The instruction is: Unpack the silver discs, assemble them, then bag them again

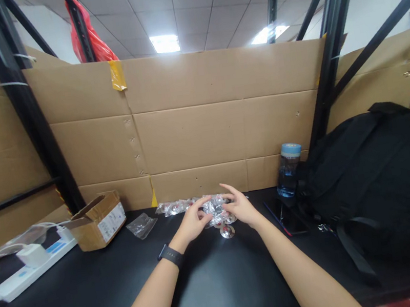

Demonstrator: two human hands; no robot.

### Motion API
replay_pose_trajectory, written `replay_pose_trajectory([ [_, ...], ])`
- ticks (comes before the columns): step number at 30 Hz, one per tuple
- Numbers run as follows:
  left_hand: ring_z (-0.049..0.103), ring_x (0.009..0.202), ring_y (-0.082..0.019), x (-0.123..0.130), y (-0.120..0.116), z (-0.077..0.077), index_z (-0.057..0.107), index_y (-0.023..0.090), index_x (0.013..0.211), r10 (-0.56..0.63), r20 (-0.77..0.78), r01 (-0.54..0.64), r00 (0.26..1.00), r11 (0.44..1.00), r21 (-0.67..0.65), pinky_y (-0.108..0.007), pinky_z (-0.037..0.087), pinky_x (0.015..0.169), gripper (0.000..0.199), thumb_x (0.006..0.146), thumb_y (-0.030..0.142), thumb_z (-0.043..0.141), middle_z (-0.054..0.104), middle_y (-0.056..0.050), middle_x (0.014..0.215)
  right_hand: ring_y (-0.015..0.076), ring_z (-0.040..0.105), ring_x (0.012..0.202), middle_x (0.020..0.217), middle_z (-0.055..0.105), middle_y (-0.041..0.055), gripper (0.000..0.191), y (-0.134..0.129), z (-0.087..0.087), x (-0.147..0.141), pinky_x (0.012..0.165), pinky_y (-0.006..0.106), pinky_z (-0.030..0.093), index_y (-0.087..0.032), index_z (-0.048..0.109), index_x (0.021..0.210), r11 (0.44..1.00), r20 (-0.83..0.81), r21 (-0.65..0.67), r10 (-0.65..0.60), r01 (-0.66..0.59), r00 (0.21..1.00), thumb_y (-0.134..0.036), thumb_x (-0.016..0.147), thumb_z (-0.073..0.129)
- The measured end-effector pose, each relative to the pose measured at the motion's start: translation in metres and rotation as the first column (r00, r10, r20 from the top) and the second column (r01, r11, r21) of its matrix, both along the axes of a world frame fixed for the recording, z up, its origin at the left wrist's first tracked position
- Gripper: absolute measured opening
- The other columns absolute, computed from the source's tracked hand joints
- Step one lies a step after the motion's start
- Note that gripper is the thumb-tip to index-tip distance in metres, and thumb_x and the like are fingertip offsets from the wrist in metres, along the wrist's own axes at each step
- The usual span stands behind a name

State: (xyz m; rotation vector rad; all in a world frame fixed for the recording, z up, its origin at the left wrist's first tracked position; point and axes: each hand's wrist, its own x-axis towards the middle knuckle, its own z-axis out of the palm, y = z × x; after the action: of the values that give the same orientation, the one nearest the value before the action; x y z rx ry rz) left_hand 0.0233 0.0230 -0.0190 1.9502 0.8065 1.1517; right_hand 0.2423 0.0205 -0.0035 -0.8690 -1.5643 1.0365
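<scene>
Small clear plastic packets with shiny metal pieces inside (215, 208) lie heaped on the black table, between my two hands. My left hand (193, 222), with a dark watch on the wrist, is at the heap's left side, its thumb and forefinger apart. On the right side, my right hand (242, 207) has its forefinger stretched out and its other fingertips at the packets. Just in front of the heap sits a round, shiny metal piece (227, 231) with a reddish spot in its middle. More packets (175, 208) stretch leftward along the cardboard wall.
An empty-looking clear bag (142, 225) and an opened cardboard box (99, 222) are on the left, near a white power strip (33, 271). At right stand a blue-lidded bottle (288, 170), a dark phone (291, 216) and a large black backpack (384, 182). Cardboard panels (189, 130) wall the back.
</scene>
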Motion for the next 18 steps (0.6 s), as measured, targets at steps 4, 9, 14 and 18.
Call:
replay_pose_trajectory([
  [4, 0.057, 0.061, -0.007, -0.002, 0.003, -0.001, 0.055, 0.021, 0.138, 0.037, -0.020, -0.036, 0.999, 0.998, 0.044, -0.024, 0.050, 0.062, 0.058, 0.081, 0.016, 0.066, 0.064, -0.011, 0.127, 0.0144, 0.064, 0.050, 0.070, 0.070, -0.0019, 0.066, 0.004, -0.005, 0.003, 0.049, 0.024, 0.053, -0.022, 0.048, 0.136, 0.998, 0.104, -0.013, -0.065, 0.067, 0.992, -0.027, 0.075, 0.070],
  [9, 0.065, 0.088, -0.017, -0.027, 0.022, 0.007, 0.069, 0.019, 0.114, 0.443, 0.058, -0.443, 0.895, 0.863, 0.243, -0.029, 0.053, 0.077, 0.034, 0.082, 0.013, 0.059, 0.065, -0.009, 0.120, 0.0139, 0.063, 0.048, 0.069, 0.071, -0.0021, 0.047, 0.014, -0.010, 0.020, 0.050, 0.023, 0.051, -0.022, 0.058, 0.124, 0.983, 0.266, 0.096, -0.179, 0.158, 0.947, -0.027, 0.078, 0.064],
  [14, 0.065, 0.104, -0.023, -0.104, 0.044, 0.012, 0.069, 0.022, 0.116, 0.878, -0.117, -0.872, 0.465, 0.477, 0.111, -0.033, 0.049, 0.093, 0.035, 0.082, 0.019, 0.060, 0.070, -0.007, 0.115, 0.0168, 0.068, 0.065, 0.079, 0.074, 0.0037, 0.026, 0.027, -0.010, 0.053, 0.066, 0.027, 0.053, -0.018, 0.070, 0.101, 0.925, 0.412, 0.236, -0.372, 0.297, 0.832, -0.027, 0.079, 0.062],
  [18, 0.066, 0.100, -0.030, -0.162, 0.044, -0.001, 0.067, 0.014, 0.107, 0.919, -0.249, -0.950, 0.306, 0.313, -0.013, -0.039, 0.050, 0.087, 0.032, 0.075, 0.017, 0.064, 0.071, -0.015, 0.104, 0.0204, 0.067, 0.082, 0.092, 0.074, 0.0072, 0.021, 0.035, -0.015, 0.077, 0.079, 0.031, 0.051, -0.019, 0.074, 0.094, 0.842, 0.536, 0.367, -0.540, 0.396, 0.649, -0.026, 0.078, 0.062],
])
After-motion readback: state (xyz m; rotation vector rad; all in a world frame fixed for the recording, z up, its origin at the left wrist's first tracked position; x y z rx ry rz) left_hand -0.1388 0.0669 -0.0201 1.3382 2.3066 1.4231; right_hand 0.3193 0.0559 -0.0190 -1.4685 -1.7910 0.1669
